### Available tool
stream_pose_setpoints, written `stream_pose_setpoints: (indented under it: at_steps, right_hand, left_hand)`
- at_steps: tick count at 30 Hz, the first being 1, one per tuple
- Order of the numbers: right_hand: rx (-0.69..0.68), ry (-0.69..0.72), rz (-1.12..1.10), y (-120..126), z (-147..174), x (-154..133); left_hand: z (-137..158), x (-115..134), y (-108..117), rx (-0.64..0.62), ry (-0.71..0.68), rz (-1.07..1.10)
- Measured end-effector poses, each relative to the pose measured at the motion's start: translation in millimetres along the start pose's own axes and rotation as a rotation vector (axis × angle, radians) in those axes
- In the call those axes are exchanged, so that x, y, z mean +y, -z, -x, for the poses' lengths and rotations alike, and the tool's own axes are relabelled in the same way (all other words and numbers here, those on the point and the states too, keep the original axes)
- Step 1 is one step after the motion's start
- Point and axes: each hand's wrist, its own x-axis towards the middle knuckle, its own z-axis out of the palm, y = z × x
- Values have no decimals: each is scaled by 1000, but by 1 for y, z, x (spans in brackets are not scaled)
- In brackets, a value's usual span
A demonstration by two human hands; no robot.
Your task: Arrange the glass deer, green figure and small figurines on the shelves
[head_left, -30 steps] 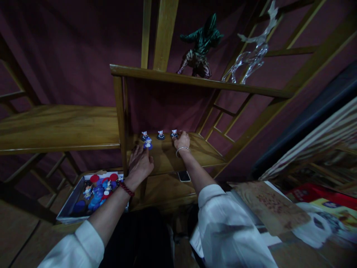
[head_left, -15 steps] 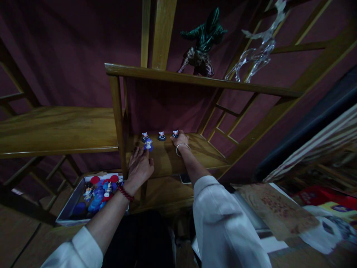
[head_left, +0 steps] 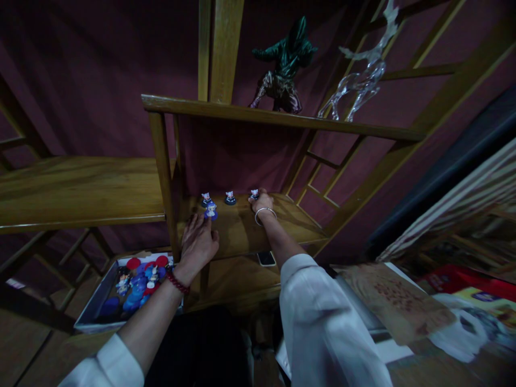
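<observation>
Three small black-and-white figurines stand in a row toward the back of the wooden shelf [head_left: 237, 231]: a left one [head_left: 206, 199], a middle one [head_left: 230, 198] and a right one [head_left: 254, 194]. My right hand [head_left: 263, 202], with a silver bangle at the wrist, has its fingers closed around the right figurine's base. In front of the left figurine is a purple figurine [head_left: 210, 210]. My left hand [head_left: 198, 239] rests on the shelf, fingers stretched out, with the index fingertip at the purple figurine's base. A beaded red bracelet circles that wrist.
A box [head_left: 91, 317] of colourful figurines sits lower left. Above, a board [head_left: 242, 112] carries a green hooded statue [head_left: 288, 64] and a clear deer [head_left: 360, 80]. A phone [head_left: 266, 259] lies on the lower shelf. Lattice woodwork [head_left: 338, 166] borders the right side.
My right hand has shifted the right figurine slightly to the right, widening its gap from the middle one. My left hand stays at the purple figurine. The view has moved a little.
</observation>
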Motion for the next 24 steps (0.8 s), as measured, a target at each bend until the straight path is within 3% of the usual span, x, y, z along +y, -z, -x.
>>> stream_pose_setpoints:
  at_steps: [9,24]
  right_hand:
    - [-9,-46,45,5,-11,18]
    - [-10,-40,75,7,-6,20]
  left_hand:
    - [0,1,2,-13,-6,-11]
    - [2,3,6,-27,18,19]
